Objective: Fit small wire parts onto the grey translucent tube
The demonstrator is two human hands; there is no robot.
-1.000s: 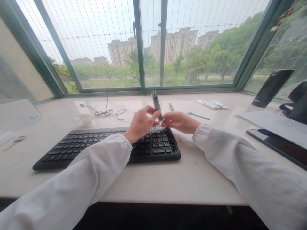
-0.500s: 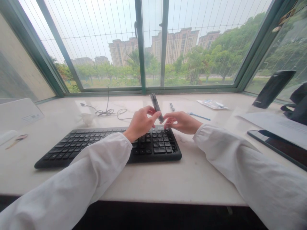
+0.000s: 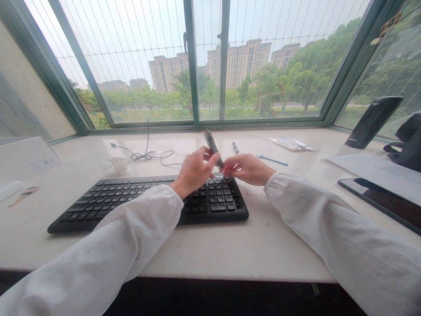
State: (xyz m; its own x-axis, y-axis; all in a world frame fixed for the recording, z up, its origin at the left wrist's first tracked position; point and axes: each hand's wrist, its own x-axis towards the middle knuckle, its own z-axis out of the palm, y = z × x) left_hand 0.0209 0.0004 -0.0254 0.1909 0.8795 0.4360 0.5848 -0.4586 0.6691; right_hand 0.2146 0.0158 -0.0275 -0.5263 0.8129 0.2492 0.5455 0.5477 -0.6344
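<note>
My left hand (image 3: 196,170) is closed around a slim dark stick-shaped keycap puller (image 3: 213,148), held tilted above the keyboard. Thin wire loops (image 3: 226,177) hang from its lower end. The fingers of my right hand (image 3: 251,170) pinch at that lower end, beside the wires; exactly what lies between the fingertips is partly hidden. Below both hands lies a black keyboard (image 3: 121,199), its middle covered by my left hand and sleeve. At its right edge, the number pad's last column shows an open gap (image 3: 237,203) with keycaps off.
Behind my hands lie small grey pieces (image 3: 235,147), a blue stick (image 3: 272,159) and a clear packet (image 3: 290,144). A coiled cable (image 3: 144,155) is at back left. On the right are a phone (image 3: 378,197), papers (image 3: 365,169) and a black upright object (image 3: 374,123).
My right fingers have moved slightly left and closed in on the puller's lower end. The puller is a little lower. The keyboard has stayed in place.
</note>
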